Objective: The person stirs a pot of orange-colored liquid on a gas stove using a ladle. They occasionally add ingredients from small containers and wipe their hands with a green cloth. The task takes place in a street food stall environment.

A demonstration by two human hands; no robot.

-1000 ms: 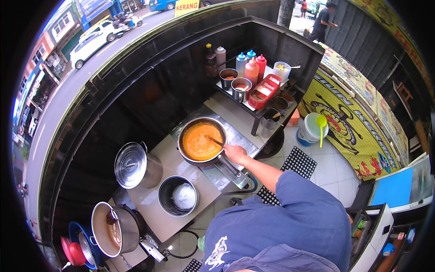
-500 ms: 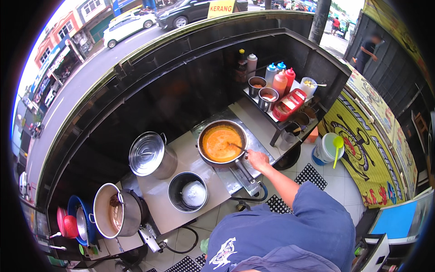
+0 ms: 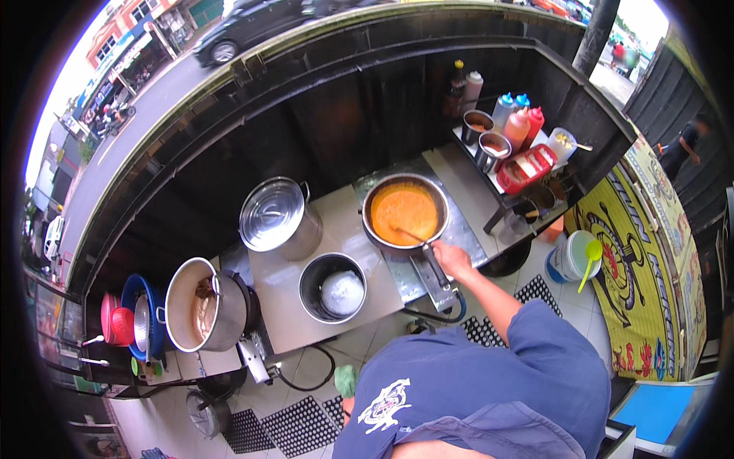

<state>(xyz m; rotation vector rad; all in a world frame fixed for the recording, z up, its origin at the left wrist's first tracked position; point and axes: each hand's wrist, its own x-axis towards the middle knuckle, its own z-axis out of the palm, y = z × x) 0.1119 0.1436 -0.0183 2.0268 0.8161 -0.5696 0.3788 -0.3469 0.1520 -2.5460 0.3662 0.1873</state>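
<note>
My right hand is closed round the end of a dark stirring utensil; its lower end is sunk in thick orange sauce, so its kind cannot be made out. The sauce fills much of a round pan on the stove, its black handle pointing toward me just below that hand. Low beside my shirt, a bunched green cloth sits at my left hand, which seems closed on it; my body covers most of that hand.
Left of the pan stand an open pot with white contents, a lidded steel pot and a large pot. Squeeze bottles and a red container crowd the right shelf. A white bucket holds a green ladle.
The utensil has swept through the sauce toward the pan's near side with my right hand. My view has shifted, and more of the green cloth shows beside my shirt.
</note>
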